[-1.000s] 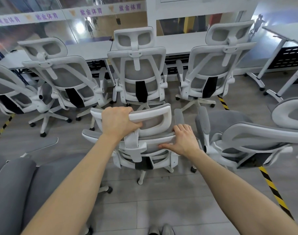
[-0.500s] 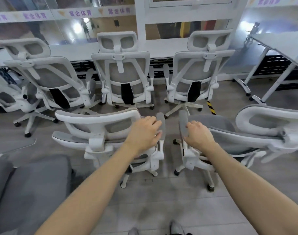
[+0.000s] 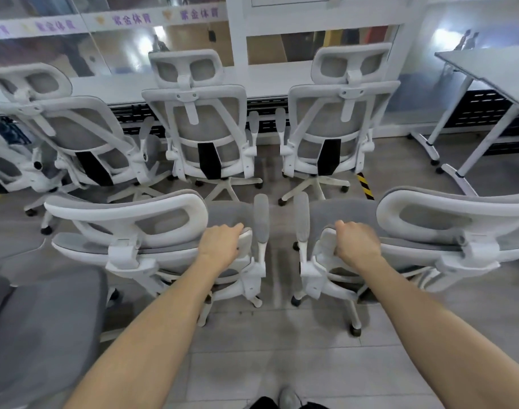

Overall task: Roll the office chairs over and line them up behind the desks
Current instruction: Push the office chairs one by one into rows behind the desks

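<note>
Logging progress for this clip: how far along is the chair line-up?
Done: three chairs stand in a row against the long desk. In hand: the left hand grips the near left chair, the right hand the near right chair. Left: both sit behind the row, not yet at a desk.

We have only one view, from a camera worn on the head, looking forward and steeply down over both outstretched forearms. Its wide lens bends the edges of the scene. At the bottom edge it takes in the floor (image 3: 252,364) right under us; the nearest chairs (image 3: 128,231) sit close below, within arm's reach. Farther off, a row of chair backs (image 3: 205,128) faces us, with the long tabletop (image 3: 270,78) beyond. With no second view, nothing is shared.
</note>
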Tool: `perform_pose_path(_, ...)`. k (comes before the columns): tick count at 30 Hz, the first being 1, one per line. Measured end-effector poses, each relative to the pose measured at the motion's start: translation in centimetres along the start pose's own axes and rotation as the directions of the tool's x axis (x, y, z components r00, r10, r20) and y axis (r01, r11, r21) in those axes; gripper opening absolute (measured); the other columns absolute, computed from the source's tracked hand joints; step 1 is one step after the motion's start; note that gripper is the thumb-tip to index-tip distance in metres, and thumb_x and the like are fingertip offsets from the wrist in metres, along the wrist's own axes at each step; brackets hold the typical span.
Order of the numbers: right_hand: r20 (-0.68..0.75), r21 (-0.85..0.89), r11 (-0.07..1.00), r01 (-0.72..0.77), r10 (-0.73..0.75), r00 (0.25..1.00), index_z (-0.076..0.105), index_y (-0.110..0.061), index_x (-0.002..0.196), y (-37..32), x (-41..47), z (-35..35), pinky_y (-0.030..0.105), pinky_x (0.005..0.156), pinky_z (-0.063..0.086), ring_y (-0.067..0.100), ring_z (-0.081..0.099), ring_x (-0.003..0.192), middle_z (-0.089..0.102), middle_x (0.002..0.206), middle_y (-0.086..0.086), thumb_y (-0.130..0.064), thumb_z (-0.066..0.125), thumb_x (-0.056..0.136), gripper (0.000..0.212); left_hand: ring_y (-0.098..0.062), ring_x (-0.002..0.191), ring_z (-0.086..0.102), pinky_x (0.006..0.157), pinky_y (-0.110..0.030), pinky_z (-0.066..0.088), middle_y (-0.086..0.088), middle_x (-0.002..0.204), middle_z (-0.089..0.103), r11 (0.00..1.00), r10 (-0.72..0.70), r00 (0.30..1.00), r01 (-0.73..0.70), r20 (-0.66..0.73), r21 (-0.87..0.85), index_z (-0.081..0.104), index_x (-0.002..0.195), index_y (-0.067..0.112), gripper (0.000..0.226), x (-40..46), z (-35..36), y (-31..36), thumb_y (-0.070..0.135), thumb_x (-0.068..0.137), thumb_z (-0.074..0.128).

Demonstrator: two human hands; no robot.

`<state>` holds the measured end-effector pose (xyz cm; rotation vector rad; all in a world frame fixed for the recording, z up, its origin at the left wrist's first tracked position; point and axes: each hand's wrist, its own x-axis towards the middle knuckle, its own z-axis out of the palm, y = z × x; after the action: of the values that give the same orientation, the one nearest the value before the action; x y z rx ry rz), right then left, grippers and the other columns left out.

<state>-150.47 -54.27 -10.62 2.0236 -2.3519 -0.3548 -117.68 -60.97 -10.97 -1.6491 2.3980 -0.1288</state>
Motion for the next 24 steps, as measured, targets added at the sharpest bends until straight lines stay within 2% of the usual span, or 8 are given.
perform_pose_path(3, -0.007, 0.002, 1.0, -0.009, 0.009, 1.0, 0.058, -0.02, 0.111, 0.2, -0.3, 0.5, 0.035, 0.066, 0.043, 0.027, 0.071, 0.087, 0.073, 0.099, 0.004, -0.015, 0.066, 0.097, 0.017, -0.037, 0.1, 0.072, 0.078, -0.042, 0.051, -0.01, 0.11, 0.075, 1.0, 0.001, 1.0, -0.001, -0.015, 0.007, 0.053, 0.128, 0.025, 0.04, 0.0, -0.1, 0.3, 0.038, 0.097, 0.075)
perform_pose_path(9, -0.032, 0.015, 1.0, -0.012, 0.013, 0.999, 0.059, -0.02, 0.11, 0.8, -0.4, 0.9, 0.035, 0.066, 0.044, 0.026, 0.064, 0.078, 0.072, 0.095, 0.003, -0.018, 0.07, 0.095, 0.019, -0.034, 0.093, 0.071, 0.074, -0.04, 0.05, -0.005, 0.101, 0.074, 0.999, -0.032, 0.999, 0.033, -0.043, 0.014, 0.056, 0.131, 0.03, 0.037, -0.4, 0.2, 1.1, 0.026, 0.096, 0.069)
perform_pose_path(13, -0.039, 0.004, 1.0, 0.001, -0.001, 0.999, 0.058, -0.02, 0.109, 1.0, -0.5, 1.4, 0.036, 0.067, 0.045, 0.027, 0.07, 0.085, 0.072, 0.096, 0.003, -0.015, 0.066, 0.094, 0.018, -0.034, 0.093, 0.072, 0.071, -0.039, 0.046, -0.005, 0.101, 0.075, 0.999, -0.037, 0.999, 0.038, -0.04, 0.023, 0.056, 0.133, 0.032, 0.039, -0.4, 0.4, 1.0, 0.028, 0.096, 0.069)
perform_pose_path(21, -0.026, -0.002, 1.0, -0.004, 0.004, 1.0, 0.057, -0.02, 0.109, 1.2, -0.6, 1.6, 0.036, 0.067, 0.045, 0.027, 0.07, 0.086, 0.072, 0.096, 0.003, -0.014, 0.065, 0.093, 0.019, -0.034, 0.092, 0.072, 0.07, -0.038, 0.043, -0.004, 0.1, 0.076, 0.999, -0.051, 0.998, 0.051, -0.036, 0.018, 0.055, 0.133, 0.033, 0.039, -0.2, 0.6, 0.9, 0.029, 0.097, 0.069)
perform_pose_path(24, -0.033, 0.011, 1.0, -0.011, 0.012, 0.999, 0.058, -0.021, 0.11, 1.3, -0.6, 1.6, 0.036, 0.069, 0.05, 0.026, 0.071, 0.085, 0.073, 0.095, 0.003, -0.015, 0.067, 0.093, 0.02, -0.034, 0.09, 0.072, 0.07, -0.038, 0.045, -0.003, 0.098, 0.076, 0.998, -0.056, 0.998, 0.057, -0.035, 0.015, 0.055, 0.13, 0.032, 0.037, -0.4, 0.4, 1.0, 0.03, 0.096, 0.071)
